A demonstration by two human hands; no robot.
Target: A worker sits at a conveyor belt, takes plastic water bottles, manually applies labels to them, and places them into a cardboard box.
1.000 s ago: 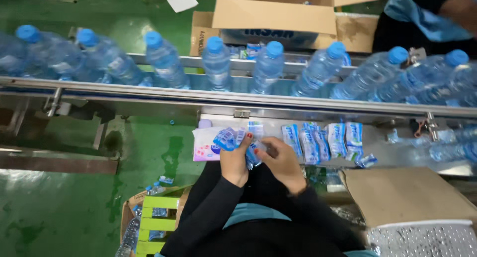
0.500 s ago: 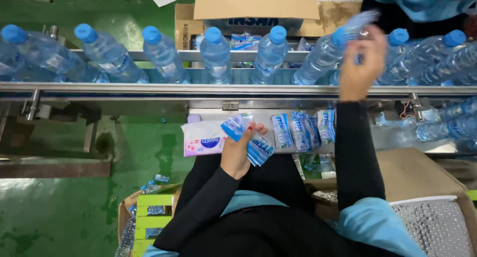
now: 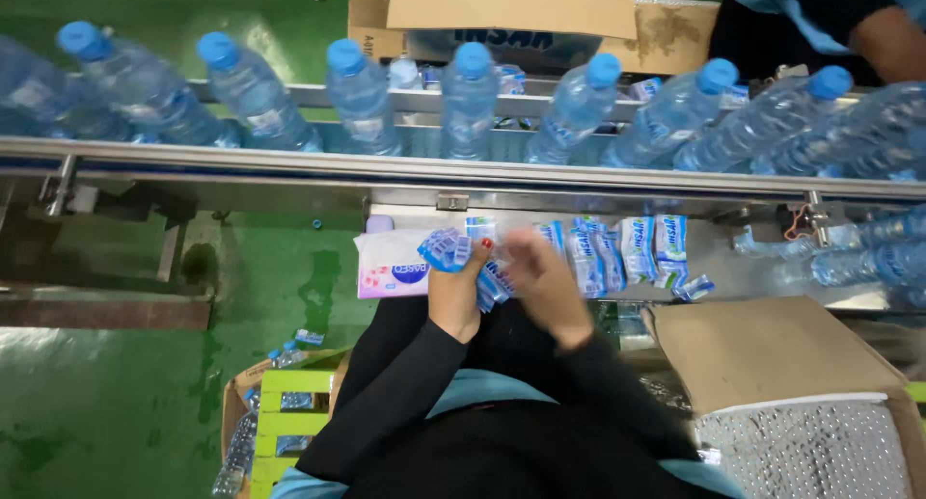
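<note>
My left hand grips a fanned stack of blue and white bottle labels just below the metal conveyor rail. My right hand, blurred by motion, sits against the right side of that stack, fingers at the labels; whether it grips one I cannot tell. More label sleeves lie in a row on the shelf to the right. Clear water bottles with blue caps stand in a line on the conveyor above.
A pink and white tissue pack lies beside my left hand. Cardboard boxes stand at the right and beyond the conveyor. Another person's arm is at the top right. The floor is wet green.
My right hand was at the label stack, reached up to a bottle on the conveyor half a second ago, and has come back down to the stack. The bottles have shifted along the line.
</note>
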